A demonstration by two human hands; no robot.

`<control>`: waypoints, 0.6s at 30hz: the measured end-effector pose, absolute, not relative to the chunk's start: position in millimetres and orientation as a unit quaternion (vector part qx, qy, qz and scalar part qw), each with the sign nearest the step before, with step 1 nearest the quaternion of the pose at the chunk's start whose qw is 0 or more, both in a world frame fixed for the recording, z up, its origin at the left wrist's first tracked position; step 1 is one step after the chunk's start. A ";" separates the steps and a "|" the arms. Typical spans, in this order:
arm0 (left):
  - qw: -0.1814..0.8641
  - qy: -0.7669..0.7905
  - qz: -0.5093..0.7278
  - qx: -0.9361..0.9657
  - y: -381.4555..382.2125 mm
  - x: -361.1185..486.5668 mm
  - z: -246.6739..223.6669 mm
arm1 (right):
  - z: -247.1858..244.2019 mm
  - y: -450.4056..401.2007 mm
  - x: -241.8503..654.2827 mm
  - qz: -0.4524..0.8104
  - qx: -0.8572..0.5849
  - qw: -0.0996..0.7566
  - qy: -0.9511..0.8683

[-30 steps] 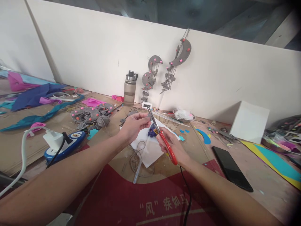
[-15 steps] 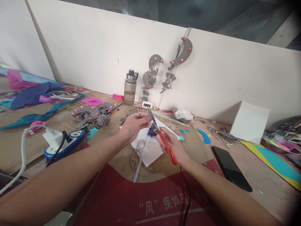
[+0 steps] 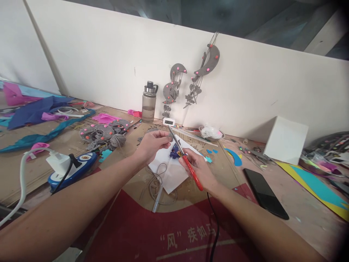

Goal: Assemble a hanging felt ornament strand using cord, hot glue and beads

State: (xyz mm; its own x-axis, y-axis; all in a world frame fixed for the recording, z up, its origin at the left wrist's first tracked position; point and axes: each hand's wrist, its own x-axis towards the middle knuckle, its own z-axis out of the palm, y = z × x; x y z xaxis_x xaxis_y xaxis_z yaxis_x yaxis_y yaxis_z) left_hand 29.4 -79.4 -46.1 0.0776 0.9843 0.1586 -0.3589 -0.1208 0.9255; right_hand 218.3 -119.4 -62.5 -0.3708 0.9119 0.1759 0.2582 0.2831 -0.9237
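While my left grip pinches a small grey piece between thumb and fingertips at the centre of the frame, my right grip is closed around the red-handled scissors just right of it. The blades point up and left, right beside the grey piece; whether they touch it I cannot tell. Below my hands, a white sheet lies at mid-frame with a dark blue object on it, partly hidden. Loops of thin cord and a clear stick lie at the sheet's lower left edge. Left of centre sits a heap of grey crescents dotted pink and orange, a yarn ball against it. At upper centre, another dotted crescent hangs against the white panel, with a bottle standing farther left. A black phone rests on the bench at lower right, and a blue-and-white power strip is at lower left.
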 end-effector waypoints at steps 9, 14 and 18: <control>0.590 0.333 0.577 0.456 -79.9 26.3 -45.8 | -60.0 -118.2 215.4 0.560 -0.368 0.401 -0.625; 0.585 0.338 0.556 0.483 -80.5 25.0 -42.5 | -61.4 -114.3 216.2 0.582 -0.340 0.425 -0.604; 0.587 0.326 0.560 0.485 -77.8 23.8 -43.2 | -61.9 -112.8 216.9 0.576 -0.336 0.417 -0.618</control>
